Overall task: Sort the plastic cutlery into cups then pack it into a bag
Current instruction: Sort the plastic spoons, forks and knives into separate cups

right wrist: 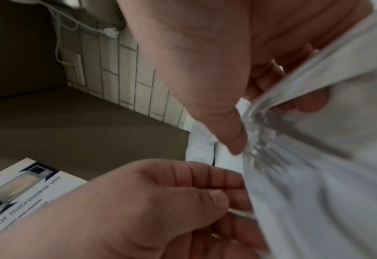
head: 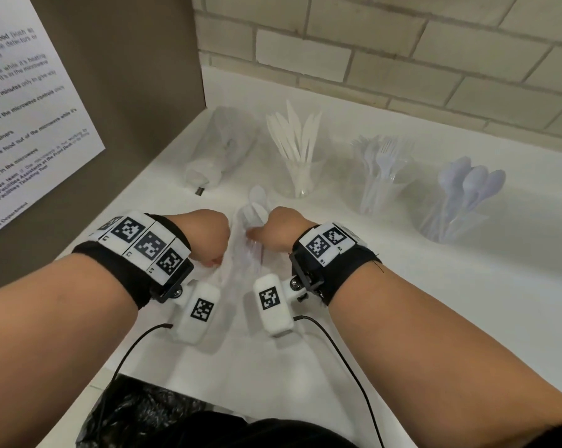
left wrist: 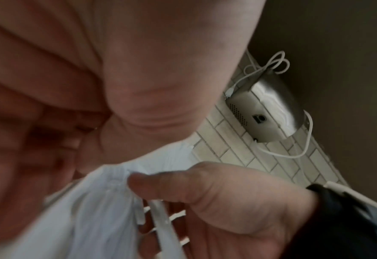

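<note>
Both hands meet at the middle of the white counter [head: 402, 302] and hold a clear plastic bag [head: 243, 253] between them. My left hand [head: 208, 240] grips the bag's left edge with curled fingers. My right hand [head: 281, 227] pinches the right edge with its thumb [right wrist: 227, 133]. The bag [right wrist: 316, 175] is pulled taut, and white spoons [head: 256, 197] poke out of its far end. Behind stand three clear cups: knives [head: 300, 156], forks [head: 381, 169] and spoons [head: 467, 195].
A wrapped stack of clear cups [head: 218, 150] lies at the back left. A black bin bag [head: 137, 412] sits at the near edge. A brown side wall carries a notice [head: 30, 124], and a tiled wall [head: 402, 59] closes the back.
</note>
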Available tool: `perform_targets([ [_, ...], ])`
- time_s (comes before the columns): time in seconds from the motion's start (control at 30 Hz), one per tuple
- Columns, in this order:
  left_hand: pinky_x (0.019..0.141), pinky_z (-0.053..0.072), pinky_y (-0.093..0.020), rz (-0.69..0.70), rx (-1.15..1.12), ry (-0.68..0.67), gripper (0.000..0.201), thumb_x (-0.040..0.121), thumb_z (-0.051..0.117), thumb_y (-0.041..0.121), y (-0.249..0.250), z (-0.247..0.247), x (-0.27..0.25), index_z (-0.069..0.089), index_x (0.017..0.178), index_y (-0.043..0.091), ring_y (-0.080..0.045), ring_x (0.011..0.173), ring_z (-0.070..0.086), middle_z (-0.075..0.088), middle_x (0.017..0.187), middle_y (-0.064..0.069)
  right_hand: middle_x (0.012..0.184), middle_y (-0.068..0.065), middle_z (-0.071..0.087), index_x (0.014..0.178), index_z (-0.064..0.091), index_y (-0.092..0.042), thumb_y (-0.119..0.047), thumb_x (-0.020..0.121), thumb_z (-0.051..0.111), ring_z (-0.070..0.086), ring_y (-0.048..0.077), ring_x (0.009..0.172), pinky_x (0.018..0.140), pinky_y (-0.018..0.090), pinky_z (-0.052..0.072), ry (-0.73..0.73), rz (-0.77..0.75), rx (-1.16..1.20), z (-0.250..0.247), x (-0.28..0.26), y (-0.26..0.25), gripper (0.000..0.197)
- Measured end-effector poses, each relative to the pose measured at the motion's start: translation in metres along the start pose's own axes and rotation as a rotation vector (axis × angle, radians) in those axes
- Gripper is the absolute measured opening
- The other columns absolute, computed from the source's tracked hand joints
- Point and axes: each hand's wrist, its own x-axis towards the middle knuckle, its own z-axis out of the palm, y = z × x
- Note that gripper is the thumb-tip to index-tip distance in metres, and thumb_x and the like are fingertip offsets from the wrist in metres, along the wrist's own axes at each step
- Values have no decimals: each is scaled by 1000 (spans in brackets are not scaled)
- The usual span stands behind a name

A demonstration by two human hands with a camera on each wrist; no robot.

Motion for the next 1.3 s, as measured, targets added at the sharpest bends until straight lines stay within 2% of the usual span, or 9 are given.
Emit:
perform_targets([
  [0.13, 95, 52, -37, 25, -356, -71, 16, 87, 61, 3, 1, 5, -4, 66, 101, -4, -26, 95, 68, 72, 101, -14, 86, 2, 61, 93, 55, -12, -42, 85, 66, 62, 21, 82, 61, 25, 46, -39, -14, -15, 4, 2, -6, 33],
  [0.23, 85, 49, -32, 8, -621, -170, 20, 91, 44, -9, 4, 8, -11, 59, 103, -4, -26, 92, 61, 64, 99, -20, 73, -1, 54, 75, 48, -12, -49, 72, 77, 57, 17, 72, 52, 23, 41, -13, 4, -58, 7, 3, -11, 47],
  [0.43, 71, 48, -22, 51, -443, -222, 51, 90, 45, -5, 0, 9, -12, 52, 132, 25, -11, 103, 54, 59, 119, 8, 104, 7, 64, 114, 53, -5, -23, 76, 77, 65, 22, 95, 69, 28, 52, -38, 32, -230, 5, -6, -10, 49],
  [0.53, 76, 50, -23, 52, -368, -189, 50, 92, 43, -3, 2, 11, -14, 53, 131, 26, -13, 107, 54, 56, 127, 4, 115, 11, 59, 130, 35, 0, -16, 82, 66, 62, 27, 102, 69, 31, 48, -4, 69, -233, 11, -4, -8, 59],
  [0.63, 94, 46, -32, -21, -179, 49, 38, 95, 42, 4, 7, 3, -11, 53, 131, 11, -26, 121, 53, 53, 135, -10, 119, 14, 56, 131, 31, 0, -13, 85, 61, 60, 30, 106, 77, 34, 48, 39, 85, -191, 19, 0, -5, 57],
  [0.77, 109, 35, -42, -146, -200, 177, 64, 91, 39, 3, 2, -7, 8, 19, 150, 14, -32, 130, 42, 36, 146, -18, 120, 16, 56, 129, 33, -1, -11, 86, 58, 59, 32, 107, 71, 32, 42, 46, 93, -152, 22, 2, -2, 51],
  [0.87, 108, 35, -38, -98, -241, 218, 72, 93, 42, 4, 3, -11, 14, 6, 154, 18, -34, 134, 40, 29, 153, -19, 119, 16, 55, 126, 36, -3, -8, 85, 57, 59, 32, 106, 71, 32, 41, 46, 77, -151, 22, 1, 1, 46],
  [1.07, 102, 35, -32, -36, -67, 124, 52, 96, 32, -2, 13, -19, 6, 32, 147, 9, -30, 132, 41, 35, 150, -12, 119, 15, 55, 127, 37, -2, -7, 86, 58, 59, 28, 101, 70, 29, 39, 37, 18, -188, 19, -4, 5, 47],
  [1.3, 103, 36, -34, 4, 7, 153, 50, 96, 38, 6, 14, 3, -1, 34, 146, 9, -33, 129, 43, 39, 146, -19, 121, 15, 54, 128, 38, 1, -7, 87, 56, 59, 28, 99, 69, 29, 43, -5, 2, -188, 11, -4, 5, 46],
])
